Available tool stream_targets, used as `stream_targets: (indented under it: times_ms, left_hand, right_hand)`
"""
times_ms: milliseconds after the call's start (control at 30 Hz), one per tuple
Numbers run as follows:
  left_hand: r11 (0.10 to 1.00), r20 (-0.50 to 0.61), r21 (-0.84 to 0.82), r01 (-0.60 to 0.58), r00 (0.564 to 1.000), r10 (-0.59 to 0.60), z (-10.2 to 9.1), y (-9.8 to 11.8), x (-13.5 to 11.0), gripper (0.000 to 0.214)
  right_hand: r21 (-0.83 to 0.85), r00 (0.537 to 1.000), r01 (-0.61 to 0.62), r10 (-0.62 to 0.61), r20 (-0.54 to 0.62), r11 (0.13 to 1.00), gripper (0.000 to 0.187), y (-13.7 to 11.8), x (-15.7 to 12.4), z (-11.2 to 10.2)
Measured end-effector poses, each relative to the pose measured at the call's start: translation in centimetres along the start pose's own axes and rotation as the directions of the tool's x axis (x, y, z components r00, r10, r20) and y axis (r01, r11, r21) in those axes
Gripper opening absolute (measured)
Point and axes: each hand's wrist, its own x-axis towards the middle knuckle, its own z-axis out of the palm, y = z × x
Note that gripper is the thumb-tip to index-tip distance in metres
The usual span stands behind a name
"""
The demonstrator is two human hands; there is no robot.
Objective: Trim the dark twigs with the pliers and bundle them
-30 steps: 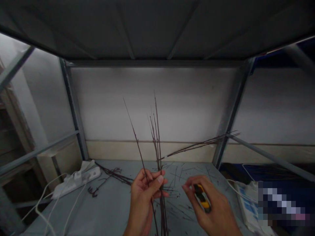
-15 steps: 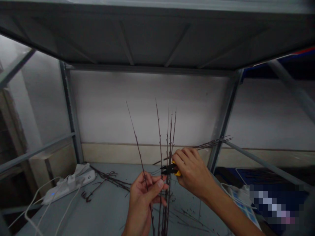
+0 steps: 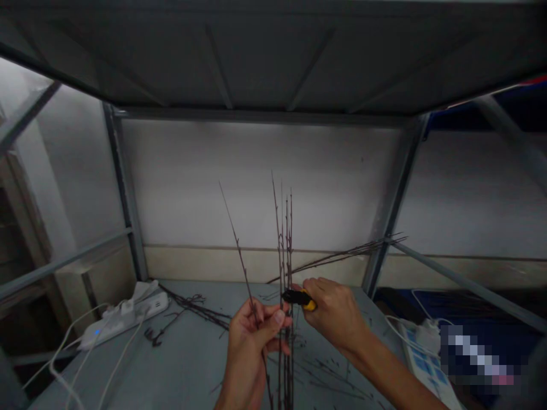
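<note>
My left hand [image 3: 253,341] is closed around a bunch of thin dark twigs [image 3: 284,239] that stand upright over a grey shelf surface [image 3: 188,364]. One twig leans off to the left. My right hand [image 3: 335,310] grips small cutters with yellow handles [image 3: 301,298]. Their dark jaws sit against the twig stems just above my left thumb.
Cut twig bits litter the shelf, and a pile of dark twigs [image 3: 192,304] lies at the back left. More twigs [image 3: 354,252] lean across the right upright post [image 3: 393,199]. White power strips sit at left [image 3: 123,316] and right [image 3: 421,347]. A shelf board hangs low overhead.
My right hand rose from low on the shelf with the cutters and brought the jaws to the stems. The twig tips have drawn closer together. My left hand stayed put.
</note>
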Motion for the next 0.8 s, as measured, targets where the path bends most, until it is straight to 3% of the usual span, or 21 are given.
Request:
stream_targets:
  times_ms: [100, 200, 367, 433, 633, 800]
  left_hand:
    - [1.000, -0.054, -0.019, -0.017, 0.998, 0.016, -0.3, -0.2, 0.3, 0.053]
    - [0.999, -0.057, -0.027, -0.023, 0.998, 0.022, -0.5, -0.5, 0.4, 0.055]
    - [1.000, -0.013, -0.001, 0.003, 1.000, -0.003, 0.0, -0.6, 0.0, 0.057]
    - [1.000, -0.009, 0.003, 0.008, 1.000, -0.008, 0.2, -0.6, -0.1, 0.057]
    - [0.999, 0.041, 0.052, -0.001, 0.999, -0.001, 0.0, -0.6, -0.2, 0.055]
    - [0.999, 0.077, 0.025, -0.048, 0.996, 0.046, 0.8, -0.5, 0.0, 0.051]
  right_hand:
    - [0.266, 0.964, -0.264, 0.256, 0.066, 0.927, 0.035, -0.6, 0.2, -0.7]
    - [0.519, 0.895, -0.433, 0.418, 0.152, 0.737, 0.041, -1.6, 1.1, -2.4]
    - [0.749, 0.867, -0.465, 0.414, 0.278, 0.471, 0.033, -3.1, 3.0, -4.6]
    - [0.786, 0.866, -0.464, 0.394, 0.307, 0.408, 0.031, -3.3, 3.5, -4.7]
    - [0.790, 0.894, -0.414, 0.363, 0.262, 0.451, 0.028, -3.1, 4.2, -4.8]
    - [0.772, 0.889, -0.429, 0.369, 0.270, 0.469, 0.026, -3.2, 4.2, -5.4]
